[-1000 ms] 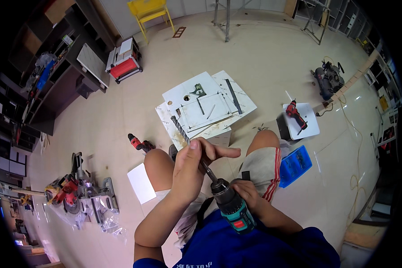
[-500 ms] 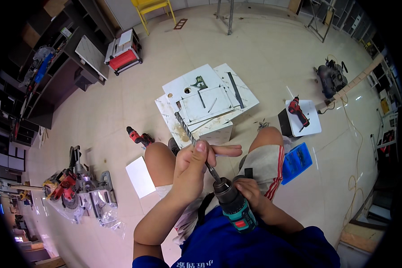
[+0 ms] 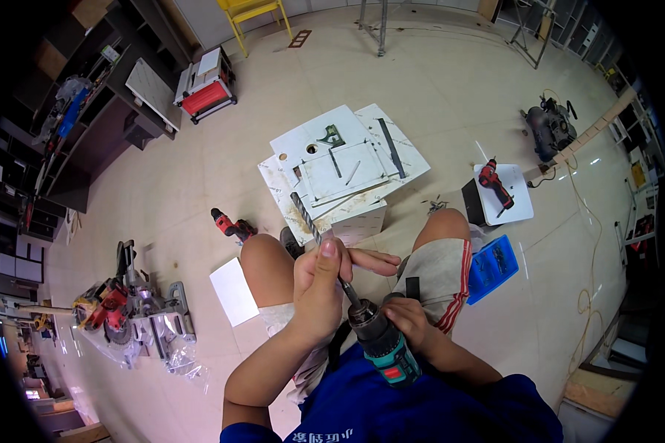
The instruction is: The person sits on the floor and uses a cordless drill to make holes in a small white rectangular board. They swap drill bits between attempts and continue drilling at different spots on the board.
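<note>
My left hand (image 3: 316, 295) pinches a long spiral drill bit (image 3: 304, 214) between thumb and forefinger, its other fingers stretched to the right. The bit's lower end sits in the black chuck of a teal and black cordless drill (image 3: 393, 358), which lies over my lap with the bit pointing up and left. My right hand (image 3: 410, 319) is closed around the drill on its right side, just beside the chuck; the grip is mostly hidden. Beyond the bit's tip, stacked white boards (image 3: 284, 184) carry a green tool (image 3: 332, 136), a pen (image 3: 352, 173) and dark strips (image 3: 391, 150).
A red drill (image 3: 231, 225) lies left of my knee, near a white panel (image 3: 233, 292) and a mitre saw (image 3: 129, 310). On the right are another red drill (image 3: 496, 187) on a box, a blue tray (image 3: 491, 269) and a compressor (image 3: 549, 129) with a trailing hose.
The drill has shifted slightly to the left, and my right hand with it. My left hand has moved a little right and down along the bit, still pinching it.
</note>
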Demonstrator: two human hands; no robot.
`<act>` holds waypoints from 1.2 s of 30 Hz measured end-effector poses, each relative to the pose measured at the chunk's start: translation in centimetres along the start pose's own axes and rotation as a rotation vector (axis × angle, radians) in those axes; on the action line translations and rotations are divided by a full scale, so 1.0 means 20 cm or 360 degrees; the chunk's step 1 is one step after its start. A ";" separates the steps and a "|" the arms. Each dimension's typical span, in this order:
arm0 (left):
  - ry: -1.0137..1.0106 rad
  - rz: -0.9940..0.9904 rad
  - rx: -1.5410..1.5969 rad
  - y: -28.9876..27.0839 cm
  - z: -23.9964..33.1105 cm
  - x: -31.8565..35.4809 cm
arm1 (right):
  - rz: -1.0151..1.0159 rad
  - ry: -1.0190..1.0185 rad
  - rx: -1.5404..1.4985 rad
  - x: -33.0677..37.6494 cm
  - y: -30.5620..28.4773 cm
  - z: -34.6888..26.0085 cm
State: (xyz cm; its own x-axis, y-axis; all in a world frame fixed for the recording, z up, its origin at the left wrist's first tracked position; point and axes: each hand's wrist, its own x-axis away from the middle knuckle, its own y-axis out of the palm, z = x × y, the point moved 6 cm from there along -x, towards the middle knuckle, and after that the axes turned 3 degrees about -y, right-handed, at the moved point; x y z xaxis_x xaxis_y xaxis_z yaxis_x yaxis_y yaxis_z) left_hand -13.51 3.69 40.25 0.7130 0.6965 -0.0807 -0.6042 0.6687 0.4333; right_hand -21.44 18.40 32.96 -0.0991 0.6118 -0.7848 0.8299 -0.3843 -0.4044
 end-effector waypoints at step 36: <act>0.0057 0.0053 -0.0022 -0.02 -0.06 0.06 | 0.0024 0.0044 0.0002 0.06 0.08 -0.04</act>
State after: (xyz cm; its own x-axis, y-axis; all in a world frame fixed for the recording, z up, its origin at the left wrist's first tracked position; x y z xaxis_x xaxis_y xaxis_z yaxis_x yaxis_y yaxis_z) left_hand -12.78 4.60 38.97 0.6790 0.7274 -0.0987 -0.6326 0.6481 0.4240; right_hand -19.78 19.12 31.77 -0.0711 0.6248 -0.7775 0.8306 -0.3946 -0.3930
